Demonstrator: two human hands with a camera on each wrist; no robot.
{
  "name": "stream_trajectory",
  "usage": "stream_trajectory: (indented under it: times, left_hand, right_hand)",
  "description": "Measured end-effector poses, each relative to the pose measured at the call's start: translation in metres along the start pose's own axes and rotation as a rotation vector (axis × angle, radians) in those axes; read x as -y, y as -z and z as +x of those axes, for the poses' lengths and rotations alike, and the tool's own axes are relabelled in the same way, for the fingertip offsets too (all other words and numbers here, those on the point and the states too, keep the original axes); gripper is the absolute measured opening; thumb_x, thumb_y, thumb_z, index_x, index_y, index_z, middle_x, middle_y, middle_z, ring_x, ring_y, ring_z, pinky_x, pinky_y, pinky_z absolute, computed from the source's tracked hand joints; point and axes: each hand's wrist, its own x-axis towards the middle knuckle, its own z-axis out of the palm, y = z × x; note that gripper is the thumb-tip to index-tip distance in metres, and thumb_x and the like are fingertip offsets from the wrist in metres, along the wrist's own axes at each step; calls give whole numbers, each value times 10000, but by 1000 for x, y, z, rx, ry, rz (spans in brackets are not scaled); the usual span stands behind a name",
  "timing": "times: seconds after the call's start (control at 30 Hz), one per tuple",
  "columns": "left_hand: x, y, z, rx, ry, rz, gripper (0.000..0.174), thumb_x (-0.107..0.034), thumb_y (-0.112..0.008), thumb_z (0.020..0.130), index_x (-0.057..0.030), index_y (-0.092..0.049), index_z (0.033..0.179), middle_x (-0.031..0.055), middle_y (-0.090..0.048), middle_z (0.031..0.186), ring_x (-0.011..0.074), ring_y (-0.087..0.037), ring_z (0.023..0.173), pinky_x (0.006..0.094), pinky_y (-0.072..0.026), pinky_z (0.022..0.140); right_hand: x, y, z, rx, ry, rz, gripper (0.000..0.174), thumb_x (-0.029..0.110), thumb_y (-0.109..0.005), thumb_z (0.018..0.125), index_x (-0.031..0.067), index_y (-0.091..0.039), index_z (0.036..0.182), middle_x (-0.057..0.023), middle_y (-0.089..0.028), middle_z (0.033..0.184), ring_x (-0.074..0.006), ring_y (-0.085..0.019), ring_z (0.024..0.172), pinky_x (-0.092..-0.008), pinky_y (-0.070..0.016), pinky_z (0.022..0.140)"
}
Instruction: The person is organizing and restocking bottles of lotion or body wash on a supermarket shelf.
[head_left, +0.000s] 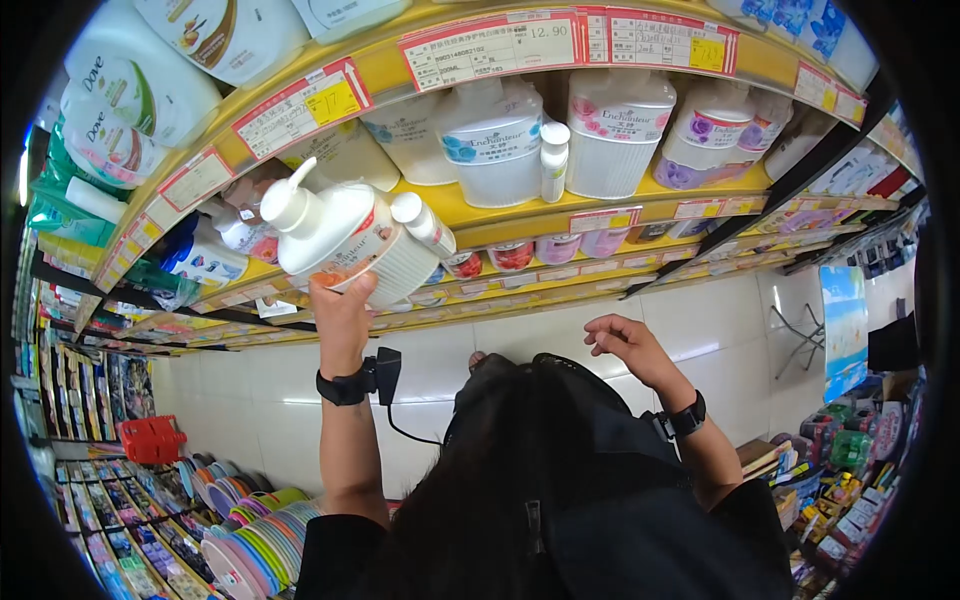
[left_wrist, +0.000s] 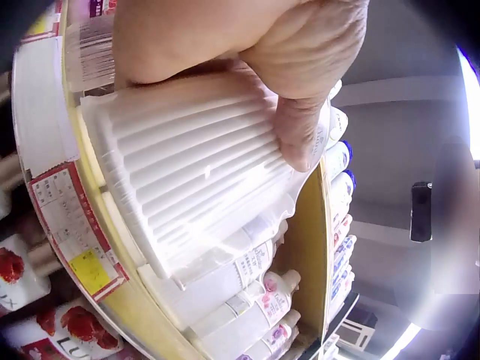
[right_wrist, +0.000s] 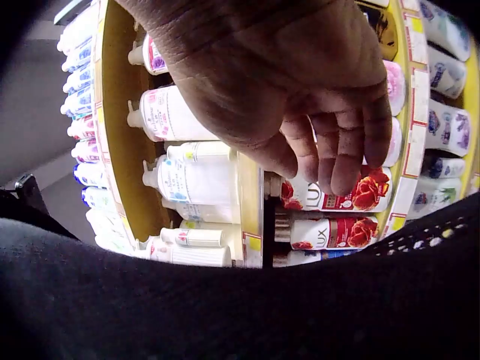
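Observation:
In the head view my left hand [head_left: 343,325] grips a white Enchanteur pump bottle [head_left: 345,250] by its lower side. The bottle leans to the left in front of the shelf, and a small white bottle [head_left: 425,228] sits against its side. The left wrist view shows the thumb [left_wrist: 296,135] on the ribbed white body [left_wrist: 195,142] and the other fingers mostly hidden. My right hand [head_left: 635,345] hangs away from the shelf with loosely bent fingers and nothing in it. Seen from the right wrist, this hand [right_wrist: 300,97] overlaps red Lux bottles [right_wrist: 337,232].
Further pump bottles [head_left: 490,150] stand on the yellow shelf [head_left: 420,198], with price tags [head_left: 490,45] along the edges. Dove bottles [head_left: 120,120] are at the upper left. Behind me are stacked colourful basins [head_left: 265,545], a red basket [head_left: 152,440] and a folding table [head_left: 843,330].

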Motion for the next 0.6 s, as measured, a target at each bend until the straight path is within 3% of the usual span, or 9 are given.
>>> stream_trajectory:
  times: [0.1, 0.6]
  left_hand:
    - [-3, -7, 17, 18, -76, -28, 628, -65, -765, 780, 28, -440, 1309, 131, -595, 1228, 236, -579, 1137, 362, -428, 1024]
    - [29, 2, 90, 78, -78, 154, 569, -45, -735, 789, 29, -454, 1278, 132, -629, 1175, 201, -612, 1058, 336, -460, 971]
  right_hand:
    - [-1, 0, 1, -7, -2, -2, 249, 149, -560, 960, -9, -615, 1144, -73, -662, 980, -141, -629, 865, -282, -488, 831]
    - [-25, 4, 9, -27, 21, 50, 256, 151, -585, 959, -23, -613, 1145, -78, -665, 963, -139, -638, 843, -273, -511, 791]
